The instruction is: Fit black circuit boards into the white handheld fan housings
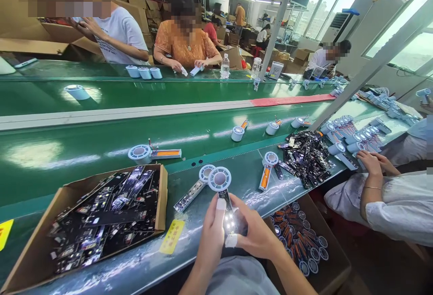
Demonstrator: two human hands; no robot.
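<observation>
Between my two hands is a round-headed, fan-like device (219, 179) with a pale blue rim and a black circuit board below it. Several small lights glow on the board. My left hand (210, 232) is closed on the board's left side, thumb lying along it. From the other side, my right hand (255, 229) grips its lower end, fingers partly hidden by glare. White covers show on both thumbs. Just behind lies a similar device (191, 193) with its board facing up. Another device (266, 175), with an orange part in its handle, rests to the right.
A cardboard box (163, 200) of circuit boards stands at left, beside a yellow label (172, 236). More boards form a pile (306, 157) at right. Devices sit along the green conveyor belt (94, 144). Below, a carton (333, 270) holds more devices. Co-workers sit across and at right.
</observation>
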